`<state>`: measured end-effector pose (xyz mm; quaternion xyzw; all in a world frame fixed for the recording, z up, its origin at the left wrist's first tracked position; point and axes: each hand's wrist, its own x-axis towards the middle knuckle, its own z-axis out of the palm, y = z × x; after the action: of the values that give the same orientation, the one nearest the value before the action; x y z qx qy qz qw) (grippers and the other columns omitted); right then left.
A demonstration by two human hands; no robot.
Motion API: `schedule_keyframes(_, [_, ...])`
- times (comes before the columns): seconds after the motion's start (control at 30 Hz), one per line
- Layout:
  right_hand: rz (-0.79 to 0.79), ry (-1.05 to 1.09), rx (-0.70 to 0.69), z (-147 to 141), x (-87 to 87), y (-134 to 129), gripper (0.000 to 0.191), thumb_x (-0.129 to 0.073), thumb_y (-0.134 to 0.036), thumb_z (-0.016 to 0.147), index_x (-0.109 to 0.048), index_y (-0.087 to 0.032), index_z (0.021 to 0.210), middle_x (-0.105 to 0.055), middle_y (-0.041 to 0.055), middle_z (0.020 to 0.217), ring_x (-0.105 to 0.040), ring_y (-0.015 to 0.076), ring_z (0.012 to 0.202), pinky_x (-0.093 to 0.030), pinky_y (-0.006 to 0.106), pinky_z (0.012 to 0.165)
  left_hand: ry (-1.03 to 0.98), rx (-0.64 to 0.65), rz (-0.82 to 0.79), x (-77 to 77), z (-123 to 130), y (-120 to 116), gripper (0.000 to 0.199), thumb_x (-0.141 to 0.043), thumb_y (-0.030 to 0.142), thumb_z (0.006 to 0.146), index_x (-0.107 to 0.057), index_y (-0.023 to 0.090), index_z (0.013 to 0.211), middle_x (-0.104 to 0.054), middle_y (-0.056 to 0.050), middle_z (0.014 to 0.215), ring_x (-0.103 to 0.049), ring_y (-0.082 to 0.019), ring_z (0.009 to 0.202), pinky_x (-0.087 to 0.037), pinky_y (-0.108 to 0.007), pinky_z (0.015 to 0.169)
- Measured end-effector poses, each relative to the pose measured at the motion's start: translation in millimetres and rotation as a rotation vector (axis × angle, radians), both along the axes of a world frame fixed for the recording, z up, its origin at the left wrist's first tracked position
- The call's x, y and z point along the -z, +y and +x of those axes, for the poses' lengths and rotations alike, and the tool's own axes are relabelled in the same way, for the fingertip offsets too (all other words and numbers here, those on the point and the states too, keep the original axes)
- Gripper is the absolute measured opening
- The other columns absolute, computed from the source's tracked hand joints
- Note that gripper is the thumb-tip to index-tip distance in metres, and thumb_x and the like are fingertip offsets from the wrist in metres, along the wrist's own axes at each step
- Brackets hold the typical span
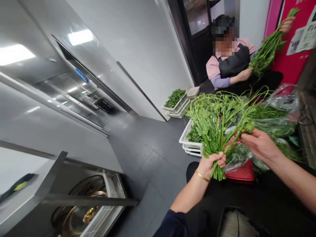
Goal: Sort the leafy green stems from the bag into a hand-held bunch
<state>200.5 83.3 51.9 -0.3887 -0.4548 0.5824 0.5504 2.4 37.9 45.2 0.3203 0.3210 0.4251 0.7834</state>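
Observation:
My left hand is closed around the lower stems of a bunch of leafy green shoots. The cut stem ends stick out below the fist, while thin curly tendrils and leaves fan out above it. At the right side of the bunch, my right hand has its thumb and fingers pinched together on a shoot. Behind the bunch stands a white plastic basket with picked leaves. A red stool or box top shows under the bunch, with clear plastic bags of greens beside it.
Across from me sits a co-worker in a dark apron, holding another bunch of greens. Stacked white baskets of leaves stand by the wall. Grey floor tiles lie left of me. A metal shelf holding pot lids is at lower left.

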Motion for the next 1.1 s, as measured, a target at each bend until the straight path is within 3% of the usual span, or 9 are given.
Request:
schedule_keyframes(0.13, [-0.013,-0.048,-0.085,-2.5,-1.4,-6.3,0.051,-0.081,-0.054,0.062,-0.064,-0.02,0.096,-0.069,0.0043,0.081,-0.064,0.0172,0.068,-0.054,0.032,0.064,0.011,-0.056,-0.007,-4.7,9.7,-6.4,0.037,-0.085,0.038,0.058,-0.062,0.01,0.064,-0.046,0.003,0.052,-0.033,-0.005,0.046,-0.023,-0.024,0.047])
schedule_keyframes(0.23, [-0.016,-0.13,-0.002,-0.2,-1.2,-11.6,0.044,-0.077,-0.056,0.068,-0.061,-0.02,0.087,-0.063,0.0008,0.065,-0.058,0.0135,0.058,-0.049,0.027,0.058,0.035,-0.12,-0.001,-6.4,16.5,-9.5,0.037,-0.086,0.038,0.056,-0.063,0.009,0.064,-0.047,0.002,0.05,-0.036,-0.005,0.046,-0.024,-0.025,0.048])
schedule_keyframes(0.33, [0.046,-0.315,0.102,1.2,-3.6,-15.7,0.046,-0.074,-0.062,0.068,-0.06,-0.019,0.079,-0.062,0.001,0.063,-0.055,0.0126,0.055,-0.046,0.026,0.055,0.089,-0.153,-0.012,-7.4,20.4,-10.7,0.039,-0.088,0.039,0.053,-0.063,0.009,0.06,-0.047,0.002,0.047,-0.038,-0.006,0.045,-0.026,-0.025,0.048])
schedule_keyframes(0.47, [0.161,-0.509,0.026,-2.6,-5.4,-16.5,0.047,-0.067,-0.064,0.074,-0.061,-0.018,0.072,-0.062,0.0021,0.062,-0.054,0.0122,0.056,-0.044,0.025,0.055,0.204,-0.212,-0.031,-8.6,21.2,-10.6,0.041,-0.088,0.042,0.052,-0.067,0.008,0.062,-0.051,0.0,0.047,-0.044,-0.008,0.046,-0.03,-0.026,0.049])
schedule_keyframes(0.73, [0.131,-0.539,-0.169,1.0,3.0,-9.0,0.049,-0.064,-0.067,0.073,-0.061,-0.018,0.067,-0.061,0.0029,0.059,-0.054,0.0135,0.056,-0.044,0.027,0.057,0.245,-0.247,-0.034,-2.9,19.5,-11.0,0.041,-0.089,0.04,0.048,-0.069,0.007,0.061,-0.056,-0.002,0.051,-0.047,-0.008,0.048,-0.034,-0.024,0.049])
schedule_keyframes(0.87, [0.194,-0.565,-0.147,-6.8,1.5,-13.3,0.045,-0.066,-0.059,0.073,-0.058,-0.018,0.056,-0.055,0.0015,0.057,-0.047,0.0114,0.057,-0.039,0.027,0.058,0.262,-0.25,-0.026,1.7,21.8,-11.6,0.041,-0.089,0.041,0.048,-0.068,0.008,0.062,-0.056,-0.002,0.05,-0.046,-0.008,0.048,-0.032,-0.025,0.049])
schedule_keyframes(1.0, [0.242,-0.428,-0.021,-13.9,-0.7,-19.5,0.043,-0.07,-0.052,0.072,-0.052,-0.019,0.052,-0.048,0.0016,0.059,-0.043,0.0118,0.062,-0.039,0.028,0.064,0.241,-0.25,-0.051,3.2,22.8,-10.1,0.04,-0.087,0.042,0.051,-0.067,0.009,0.06,-0.051,0.0,0.046,-0.044,-0.008,0.047,-0.029,-0.025,0.049])
schedule_keyframes(1.1, [0.18,-0.29,-0.018,-4.0,-8.8,-14.7,0.048,-0.065,-0.054,0.075,-0.041,-0.02,0.052,-0.039,0.0003,0.053,-0.037,0.0106,0.052,-0.035,0.028,0.05,0.193,-0.209,-0.082,1.8,20.5,-10.3,0.037,-0.085,0.041,0.051,-0.067,0.009,0.058,-0.047,0.001,0.044,-0.04,-0.007,0.046,-0.027,-0.026,0.05])
